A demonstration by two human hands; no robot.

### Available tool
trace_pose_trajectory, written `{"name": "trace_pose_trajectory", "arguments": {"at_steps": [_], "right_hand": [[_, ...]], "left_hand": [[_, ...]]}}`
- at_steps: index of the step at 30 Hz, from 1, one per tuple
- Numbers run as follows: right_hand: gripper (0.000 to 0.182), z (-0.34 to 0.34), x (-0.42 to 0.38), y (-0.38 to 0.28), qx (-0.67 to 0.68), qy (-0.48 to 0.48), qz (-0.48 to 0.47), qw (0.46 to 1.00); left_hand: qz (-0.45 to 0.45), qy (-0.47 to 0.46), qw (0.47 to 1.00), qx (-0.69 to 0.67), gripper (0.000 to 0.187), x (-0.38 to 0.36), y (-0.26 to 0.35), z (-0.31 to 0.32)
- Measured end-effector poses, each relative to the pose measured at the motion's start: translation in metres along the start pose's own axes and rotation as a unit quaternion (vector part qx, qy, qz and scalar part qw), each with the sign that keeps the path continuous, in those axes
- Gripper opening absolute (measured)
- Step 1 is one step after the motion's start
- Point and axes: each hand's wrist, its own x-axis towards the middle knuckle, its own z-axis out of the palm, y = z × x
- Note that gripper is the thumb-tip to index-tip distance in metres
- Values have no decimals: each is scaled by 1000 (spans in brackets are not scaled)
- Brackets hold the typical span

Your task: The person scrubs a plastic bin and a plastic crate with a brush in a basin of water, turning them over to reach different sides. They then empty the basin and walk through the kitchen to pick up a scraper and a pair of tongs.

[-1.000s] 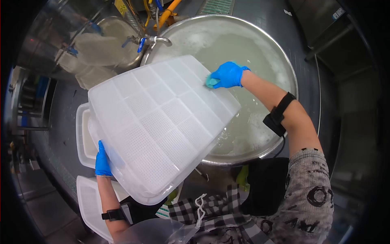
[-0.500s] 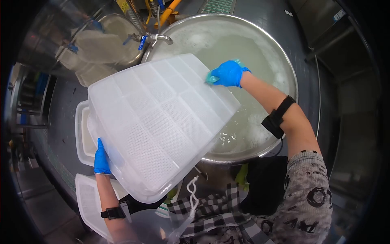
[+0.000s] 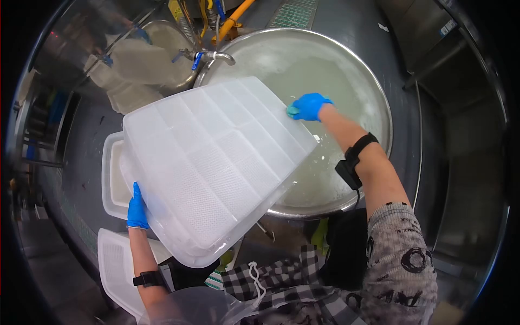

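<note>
A large translucent white plastic crate with a ribbed, perforated base is tilted bottom side up over the near left part of a round steel vat. My left hand, in a blue glove, grips the crate's left edge, its fingers partly hidden under it. In my right hand, also gloved in blue, is a green scouring pad, closed in the fingers at the crate's upper right edge. Cloudy, foamy water fills the vat behind it.
A steel tap with a blue lever reaches over the vat's far left rim. More white crates stand on the floor at my left. Yellow pipework rises at the back, near a green floor grate.
My right hand with the scouring pad has shifted slightly right and down along the crate's edge. The crate keeps nearly the same tilt in my left hand; the view has moved a little.
</note>
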Motion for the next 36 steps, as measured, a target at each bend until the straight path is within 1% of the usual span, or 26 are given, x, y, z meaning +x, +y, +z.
{"name": "trace_pose_trajectory", "arguments": {"at_steps": [2, 3, 5, 8, 9, 10, 11, 12, 14, 15, 16, 17, 18, 19, 21, 22, 23, 24, 25, 28, 29, 31, 33, 34, 35, 36], "right_hand": [[42, -6, -6, 4, -102, -66, 1, 993], [42, -6, -1, -2, -102, -66, 2, 993], [41, -23, 7, -44, 56, 51, -68, 995], [43, -19, 1, -56, 79, 48, -71, 993], [43, -17, 2, -43, 77, 47, -72, 993], [46, -17, 2, -19, -26, -35, -57, 997], [49, -13, 5, -1, -124, -118, -38, 985], [49, -15, 4, -3, -122, -120, -39, 984], [51, -32, 4, -4, -29, -78, -9, 997], [51, -41, -1, -18, -27, -79, -8, 997], [50, -49, -8, -42, 11, -59, -35, 998], [49, -51, -11, -55, 50, -38, -63, 996], [48, -33, -1, -42, 52, -65, -76, 994], [48, -30, 4, -33, 52, -66, -76, 994], [48, -37, 13, -21, -90, -106, -82, 987], [48, -40, 9, -29, -87, -107, -81, 987], [47, -48, 5, -43, -53, -91, -94, 990], [47, -51, 2, -49, -16, -78, -106, 991], [47, -45, 2, -45, -14, -80, -103, 991], [47, -36, 6, -27, -45, -97, -96, 990], [46, -37, 5, -24, -68, -102, -78, 989], [46, -41, 1, -30, -92, -105, -60, 988], [45, -45, -14, -51, 32, -59, -91, 994], [45, -24, -12, -39, 60, -52, -87, 993], [45, -13, -11, -23, 63, -53, -87, 993], [46, -13, -7, -5, -37, -71, -81, 993]], "left_hand": [[-6, -14, 1000, 0, 59, 0, -6, -5], [-13, -3, 1000, 17, 59, 2, -5, -6], [-16, 7, 999, 38, 59, 6, -3, -6], [-3, 15, 1000, 18, 59, 4, -6, -11], [2, 2, 1000, 10, 59, 2, -6, -12], [8, -10, 1000, 0, 60, 2, -7, -12], [8, -9, 1000, -2, 60, 2, -9, -13], [1, 1, 1000, 11, 59, 4, -9, -17], [-4, 9, 1000, 21, 59, 10, -12, -19], [-1, -10, 1000, 19, 60, 12, -15, -24], [4, -29, 999, 16, 62, 13, -15, -24], [3, -29, 999, 19, 62, 13, -14, -26], [-10, -31, 999, 26, 61, 12, -14, -30], [-21, -35, 999, 29, 61, 11, -14, -31], [-22, -36, 999, 26, 61, 14, -15, -29], [-28, -37, 998, 32, 60, 14, -13, -30], [-27, -38, 998, 31, 60, 11, -10, -22], [-7, -24, 1000, 4, 59, 5, -9, -14], [10, -10, 1000, -22, 58, 1, -8, -9], [8, -22, 1000, -16, 59, 2, -6, -9], [8, -22, 1000, -17, 59, 6, -10, -15], [-12, 6, 999, 29, 59, 20, -19, -31], [-3, 1, 1000, 13, 59, 5, -10, -13], [4, -4, 1000, -2, 60, -2, -8, -9], [2, -4, 1000, 0, 60, -4, -9, -11], [3, -9, 1000, 3, 60, -1, -10, -11]]}}
